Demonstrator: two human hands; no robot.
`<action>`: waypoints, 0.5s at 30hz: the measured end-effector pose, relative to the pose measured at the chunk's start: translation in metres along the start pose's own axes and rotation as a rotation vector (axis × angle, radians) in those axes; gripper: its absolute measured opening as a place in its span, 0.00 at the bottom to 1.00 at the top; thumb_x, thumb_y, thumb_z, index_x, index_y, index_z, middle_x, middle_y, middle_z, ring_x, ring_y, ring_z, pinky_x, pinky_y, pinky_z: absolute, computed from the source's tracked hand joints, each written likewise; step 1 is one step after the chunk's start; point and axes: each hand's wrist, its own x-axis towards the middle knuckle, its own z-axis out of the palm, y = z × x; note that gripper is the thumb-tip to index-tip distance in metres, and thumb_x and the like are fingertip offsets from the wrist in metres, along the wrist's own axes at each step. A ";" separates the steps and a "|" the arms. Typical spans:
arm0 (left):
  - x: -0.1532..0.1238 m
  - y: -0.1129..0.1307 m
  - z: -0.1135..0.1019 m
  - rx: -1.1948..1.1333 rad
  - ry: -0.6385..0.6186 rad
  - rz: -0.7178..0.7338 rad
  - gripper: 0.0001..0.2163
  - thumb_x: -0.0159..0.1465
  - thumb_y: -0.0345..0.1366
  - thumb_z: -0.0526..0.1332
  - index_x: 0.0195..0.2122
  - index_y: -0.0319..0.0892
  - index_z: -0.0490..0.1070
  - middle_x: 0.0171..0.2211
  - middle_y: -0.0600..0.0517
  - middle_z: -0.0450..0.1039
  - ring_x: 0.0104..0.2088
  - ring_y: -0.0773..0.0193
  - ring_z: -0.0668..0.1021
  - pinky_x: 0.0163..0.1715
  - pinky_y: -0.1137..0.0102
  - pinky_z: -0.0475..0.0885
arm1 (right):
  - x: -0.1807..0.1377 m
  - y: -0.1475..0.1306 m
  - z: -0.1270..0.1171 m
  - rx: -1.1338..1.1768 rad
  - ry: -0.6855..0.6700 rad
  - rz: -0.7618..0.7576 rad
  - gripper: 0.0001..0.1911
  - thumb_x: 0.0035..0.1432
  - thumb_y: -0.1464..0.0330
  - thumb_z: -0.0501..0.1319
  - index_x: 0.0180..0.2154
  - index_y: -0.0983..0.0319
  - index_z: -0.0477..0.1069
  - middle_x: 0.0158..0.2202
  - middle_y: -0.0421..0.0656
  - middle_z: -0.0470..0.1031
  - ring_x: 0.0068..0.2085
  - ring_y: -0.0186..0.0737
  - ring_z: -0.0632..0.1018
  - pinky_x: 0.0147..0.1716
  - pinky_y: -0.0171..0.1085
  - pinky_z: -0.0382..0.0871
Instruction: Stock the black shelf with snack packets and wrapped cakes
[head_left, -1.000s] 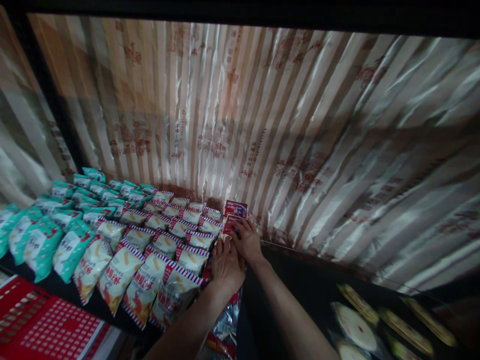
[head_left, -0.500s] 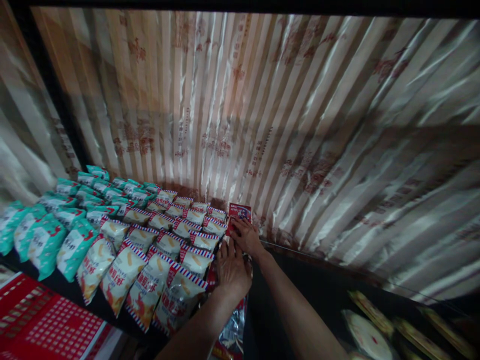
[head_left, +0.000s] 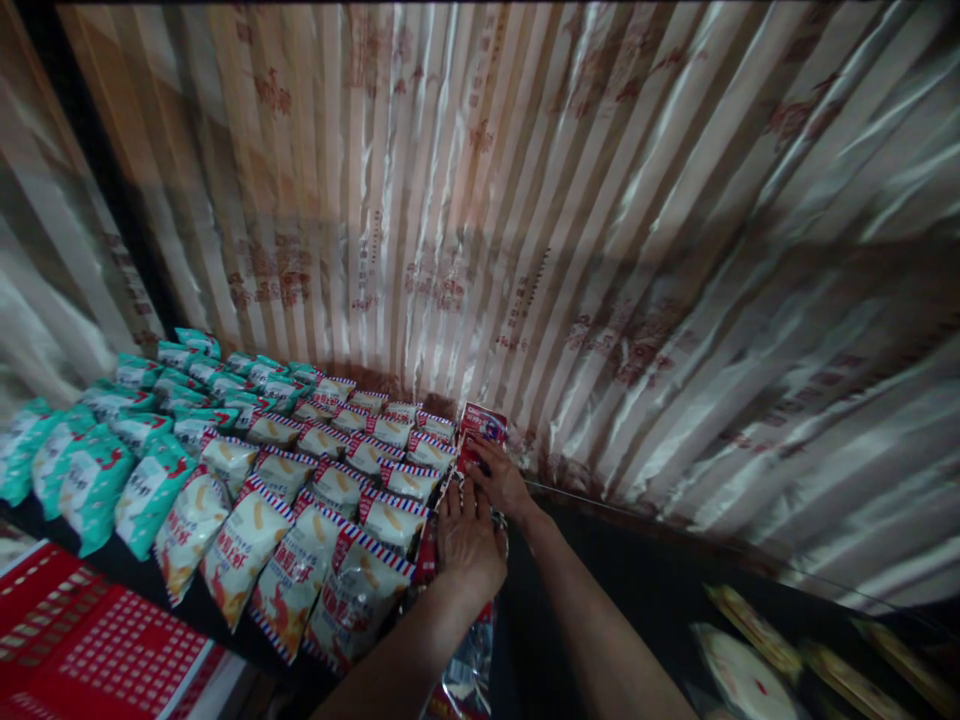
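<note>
We find both hands at the right-hand edge of the packed goods, over a column of red packets that runs front to back on the black shelf (head_left: 652,565). The left hand (head_left: 471,542) lies palm down with its fingers stretched forward; its grip is wide and flat, and we see nothing clasped in it. The right hand (head_left: 501,484) is a little farther back, with its fingertips on a red packet (head_left: 466,455). We cannot tell whether its grip pinches that packet or merely presses on it. The two hands sit close together; we cannot establish whether they touch.

The pressed packet lies just in front of another red packet (head_left: 484,421) at the rear end of the column, near the pleated sheeting (head_left: 480,250). Nearer to us, a glossy packet (head_left: 474,665) shows between the forearms.

To the left of the column we record rows of white packets (head_left: 358,600) with striped edges, and beyond these, rows of teal packets (head_left: 154,490). A red perforated basket (head_left: 124,645) is at lower left. At lower right, well apart from the hands, we note a round pale package (head_left: 750,675) and several long yellowish packages (head_left: 757,632), blurred.
</note>
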 end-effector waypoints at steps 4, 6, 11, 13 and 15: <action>0.000 0.000 0.001 0.025 -0.002 0.001 0.25 0.62 0.41 0.50 0.59 0.34 0.58 0.62 0.41 0.53 0.62 0.47 0.55 0.59 0.55 0.52 | 0.001 -0.003 -0.001 -0.050 -0.030 -0.023 0.20 0.58 0.63 0.54 0.53 0.55 0.67 0.58 0.47 0.64 0.58 0.47 0.65 0.54 0.51 0.61; 0.001 -0.001 0.001 0.028 0.008 0.008 0.25 0.62 0.41 0.50 0.58 0.35 0.59 0.62 0.42 0.54 0.62 0.47 0.55 0.60 0.55 0.51 | 0.001 -0.003 0.000 -0.069 -0.030 -0.014 0.19 0.58 0.63 0.54 0.51 0.55 0.69 0.57 0.47 0.64 0.58 0.47 0.65 0.54 0.50 0.61; 0.002 -0.001 0.003 0.036 -0.004 0.036 0.25 0.61 0.42 0.52 0.58 0.35 0.59 0.62 0.43 0.54 0.62 0.47 0.55 0.60 0.55 0.50 | -0.004 0.000 0.003 -0.003 0.019 -0.036 0.19 0.59 0.63 0.51 0.50 0.58 0.70 0.56 0.48 0.65 0.57 0.44 0.65 0.56 0.47 0.61; 0.001 -0.001 0.003 0.041 -0.017 0.046 0.25 0.61 0.41 0.51 0.58 0.35 0.59 0.62 0.42 0.54 0.62 0.47 0.55 0.61 0.55 0.49 | -0.006 0.002 0.003 0.012 0.036 -0.039 0.19 0.60 0.63 0.51 0.50 0.60 0.69 0.56 0.49 0.64 0.57 0.44 0.66 0.56 0.46 0.61; 0.001 0.000 0.003 0.044 -0.016 0.048 0.25 0.61 0.40 0.51 0.58 0.35 0.59 0.62 0.42 0.54 0.62 0.47 0.54 0.61 0.55 0.49 | -0.006 0.003 0.003 -0.001 0.027 -0.057 0.19 0.60 0.63 0.51 0.50 0.61 0.70 0.56 0.49 0.64 0.57 0.45 0.65 0.56 0.46 0.61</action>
